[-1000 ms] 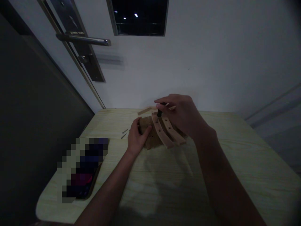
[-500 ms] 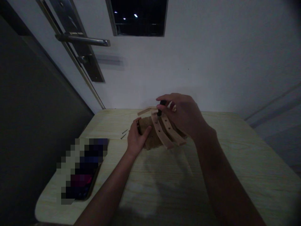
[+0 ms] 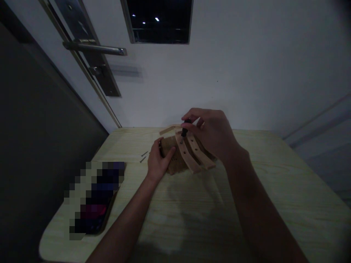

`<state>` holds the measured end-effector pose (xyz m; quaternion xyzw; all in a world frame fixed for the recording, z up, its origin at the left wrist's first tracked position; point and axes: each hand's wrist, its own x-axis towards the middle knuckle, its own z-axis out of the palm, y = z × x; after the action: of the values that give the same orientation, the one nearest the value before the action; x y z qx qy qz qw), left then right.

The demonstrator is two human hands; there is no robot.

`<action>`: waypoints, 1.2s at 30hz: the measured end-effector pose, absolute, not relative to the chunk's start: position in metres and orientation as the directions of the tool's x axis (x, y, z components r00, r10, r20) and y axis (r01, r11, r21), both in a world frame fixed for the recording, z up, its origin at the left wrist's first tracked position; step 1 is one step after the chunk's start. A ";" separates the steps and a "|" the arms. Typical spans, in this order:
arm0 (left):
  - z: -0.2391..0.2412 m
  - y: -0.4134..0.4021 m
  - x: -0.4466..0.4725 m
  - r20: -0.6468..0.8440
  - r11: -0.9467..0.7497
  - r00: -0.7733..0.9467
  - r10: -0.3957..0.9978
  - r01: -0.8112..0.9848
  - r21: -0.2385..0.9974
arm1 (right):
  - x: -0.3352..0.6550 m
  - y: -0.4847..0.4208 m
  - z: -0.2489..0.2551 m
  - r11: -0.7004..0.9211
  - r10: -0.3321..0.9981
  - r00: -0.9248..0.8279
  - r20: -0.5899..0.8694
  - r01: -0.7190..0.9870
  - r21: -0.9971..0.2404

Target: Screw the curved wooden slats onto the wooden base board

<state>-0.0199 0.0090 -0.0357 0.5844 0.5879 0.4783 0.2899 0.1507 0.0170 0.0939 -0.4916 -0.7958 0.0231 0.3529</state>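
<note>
My left hand (image 3: 159, 160) is closed around the left end of a brown woven-looking piece (image 3: 172, 164), thumb on top. Two pale curved wooden slats (image 3: 189, 160) with dark holes lie across that piece. Above them, my right hand (image 3: 212, 128) pinches a small black-handled screwdriver (image 3: 185, 128) between thumb and fingers. It stands slightly tilted, its lower end at a hole near the far end of the left slat. Another thin wooden piece (image 3: 166, 130) lies behind, partly hidden.
Two screws (image 3: 143, 156) lie on the pale wooden table (image 3: 153, 226) left of my left hand. A phone (image 3: 109, 204), partly pixelated, rests at the table's left side. Behind the table stands a white door with a metal handle (image 3: 101, 48) and a dark window.
The screwdriver has tilted a little, with its lower end now more to the left and a hole showing below it. My left hand keeps its hold; the view has shifted slightly.
</note>
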 end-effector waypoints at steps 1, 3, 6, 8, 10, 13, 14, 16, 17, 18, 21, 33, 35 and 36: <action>-0.036 0.009 -0.020 0.215 -0.138 -0.150 0.965 0.409 0.902 | 0.150 0.017 0.093 0.509 0.798 -0.253 0.546 0.769 -0.387; -0.036 0.009 -0.020 0.209 -0.132 -0.149 0.967 0.409 0.903 | 0.149 0.017 0.091 0.498 0.797 -0.230 0.558 0.774 -0.391; -0.036 0.009 -0.020 0.204 -0.125 -0.153 0.967 0.412 0.902 | 0.147 0.016 0.090 0.487 0.803 -0.220 0.553 0.778 -0.397; -0.036 0.008 -0.020 0.204 -0.123 -0.157 0.966 0.416 0.901 | 0.147 0.016 0.092 0.490 0.808 -0.231 0.542 0.774 -0.402; -0.036 0.008 -0.020 0.207 -0.126 -0.154 0.966 0.416 0.900 | 0.147 0.016 0.093 0.491 0.809 -0.231 0.540 0.772 -0.405; -0.035 0.008 -0.020 0.214 -0.138 -0.148 0.966 0.409 0.902 | 0.148 0.017 0.093 0.477 0.807 -0.201 0.555 0.776 -0.413; -0.035 0.008 -0.020 0.217 -0.141 -0.148 0.965 0.406 0.903 | 0.148 0.017 0.092 0.472 0.807 -0.191 0.559 0.777 -0.416; -0.035 0.008 -0.020 0.220 -0.142 -0.152 0.964 0.405 0.903 | 0.147 0.018 0.091 0.467 0.808 -0.182 0.560 0.778 -0.421; -0.035 0.008 -0.020 0.219 -0.140 -0.154 0.964 0.406 0.903 | 0.147 0.018 0.091 0.470 0.811 -0.190 0.554 0.776 -0.421; -0.035 0.008 -0.019 0.217 -0.137 -0.156 0.964 0.410 0.902 | 0.147 0.018 0.091 0.478 0.813 -0.210 0.542 0.772 -0.419; -0.035 0.008 -0.020 0.222 -0.137 -0.153 0.963 0.430 0.892 | 0.146 0.019 0.091 0.529 0.806 -0.300 0.511 0.752 -0.392; -0.034 0.008 -0.020 0.224 -0.143 -0.144 0.964 0.427 0.893 | 0.149 0.014 0.096 0.518 0.813 -0.298 0.501 0.763 -0.386; -0.034 0.008 -0.020 0.225 -0.145 -0.147 0.963 0.421 0.895 | 0.150 0.015 0.095 0.496 0.816 -0.267 0.512 0.779 -0.384; -0.034 0.008 -0.020 0.224 -0.145 -0.147 0.963 0.417 0.897 | 0.150 0.016 0.094 0.490 0.817 -0.258 0.517 0.783 -0.383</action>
<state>-0.0198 0.0078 -0.0343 0.5870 0.5880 0.4774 0.2859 0.1498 0.0159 0.0938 -0.5046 -0.7926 0.0244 0.3414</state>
